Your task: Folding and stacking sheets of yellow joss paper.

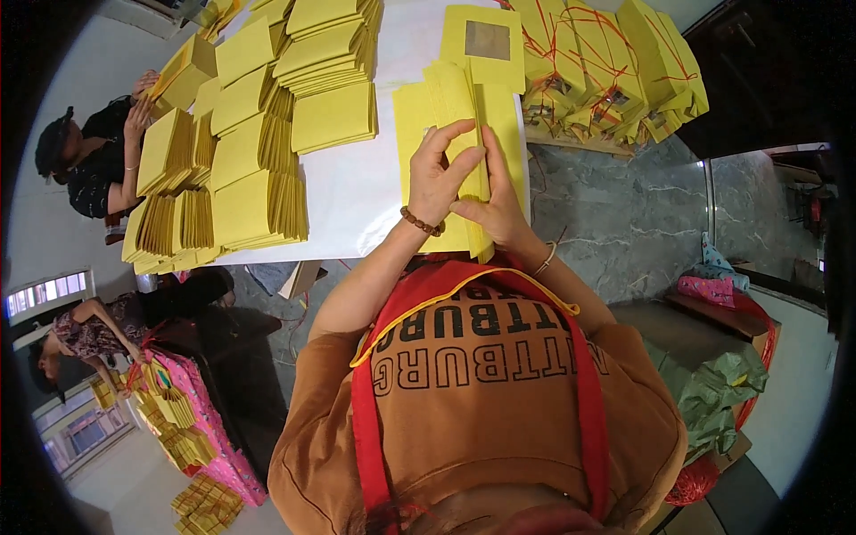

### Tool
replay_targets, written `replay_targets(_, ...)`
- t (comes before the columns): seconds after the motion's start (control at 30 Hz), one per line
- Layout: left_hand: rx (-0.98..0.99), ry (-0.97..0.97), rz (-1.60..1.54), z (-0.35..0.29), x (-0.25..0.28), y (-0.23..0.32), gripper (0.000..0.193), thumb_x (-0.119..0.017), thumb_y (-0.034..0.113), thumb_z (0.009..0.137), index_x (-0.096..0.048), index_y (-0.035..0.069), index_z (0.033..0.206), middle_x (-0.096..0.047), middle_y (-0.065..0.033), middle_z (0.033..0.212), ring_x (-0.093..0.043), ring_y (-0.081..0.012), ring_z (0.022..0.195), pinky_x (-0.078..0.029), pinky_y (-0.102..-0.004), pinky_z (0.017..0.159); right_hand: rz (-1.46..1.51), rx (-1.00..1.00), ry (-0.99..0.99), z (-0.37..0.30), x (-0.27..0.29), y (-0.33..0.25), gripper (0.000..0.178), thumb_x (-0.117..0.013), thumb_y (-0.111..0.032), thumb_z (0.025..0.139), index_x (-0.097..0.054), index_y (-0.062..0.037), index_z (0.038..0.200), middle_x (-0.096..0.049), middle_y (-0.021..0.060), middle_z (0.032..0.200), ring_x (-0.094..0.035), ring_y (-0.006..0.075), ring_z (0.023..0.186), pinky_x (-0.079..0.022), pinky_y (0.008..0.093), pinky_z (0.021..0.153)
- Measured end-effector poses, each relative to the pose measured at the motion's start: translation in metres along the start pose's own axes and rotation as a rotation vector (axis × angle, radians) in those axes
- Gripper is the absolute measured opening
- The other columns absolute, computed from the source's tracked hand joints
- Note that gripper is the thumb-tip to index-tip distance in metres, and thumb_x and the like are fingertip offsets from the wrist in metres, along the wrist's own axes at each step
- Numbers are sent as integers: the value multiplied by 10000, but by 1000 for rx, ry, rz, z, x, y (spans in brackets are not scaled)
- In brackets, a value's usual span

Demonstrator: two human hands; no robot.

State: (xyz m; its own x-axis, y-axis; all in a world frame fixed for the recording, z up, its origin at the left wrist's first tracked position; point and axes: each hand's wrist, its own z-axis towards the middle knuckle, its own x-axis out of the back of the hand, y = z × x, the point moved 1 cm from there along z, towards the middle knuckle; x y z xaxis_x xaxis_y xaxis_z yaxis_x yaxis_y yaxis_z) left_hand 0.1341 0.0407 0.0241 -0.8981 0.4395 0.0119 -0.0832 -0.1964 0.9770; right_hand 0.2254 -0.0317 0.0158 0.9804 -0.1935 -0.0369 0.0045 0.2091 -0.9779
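In front of me a long piece of yellow paper (446, 98), partly folded, stands a little up from flat yellow sheets (410, 111) at the table's near edge. My left hand (441, 174), a beaded bracelet on its wrist, curls over the folded paper with thumb and forefinger close together at its edge. Along the right side of the same fold my right hand (499, 201) lies with fingers stretched upward and thumb toward the left hand. Both hands hold the paper between them; the left hand's lower fingers are partly hidden.
Stacks of folded yellow paper (334, 116) fill the white table's (357, 192) left side. A yellow piece with a square window (477, 67) lies beyond my hands. Yellow bags with red cords (584, 58) stand at the right. Two people work at the left; green plastic (722, 392) lies lower right.
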Motion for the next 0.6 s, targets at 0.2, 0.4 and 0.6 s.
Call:
replay_targets(0.2,-138,-3,18,3,-1,-3,348,-691,140,740,-595,44,1060,-423,7,738,-366,-80,631,-302,-209,528,49,-35,17,0,-1,-7,1055,-727,-269,640,-40,44,1377,-193,177,1399,-181,247,1313,-187,329,1056)
replay_targets(0.4,-44,-29,27,1,2,-3,334,-677,141,759,-590,45,1067,-404,11,737,-356,-70,610,-303,-205,519,195,-43,18,1,-3,-10,1021,-703,-176,651,-22,17,1387,-214,153,1387,-251,220,1280,-258,311,1025)
replay_targets(0.6,-34,-4,-17,0,1,-8,283,-645,154,798,-588,29,1045,-416,3,745,-358,-66,603,-312,-208,518,288,-93,4,0,-3,-5,1019,-696,-156,654,-11,19,1387,-221,147,1382,-263,214,1269,-269,303,1016)
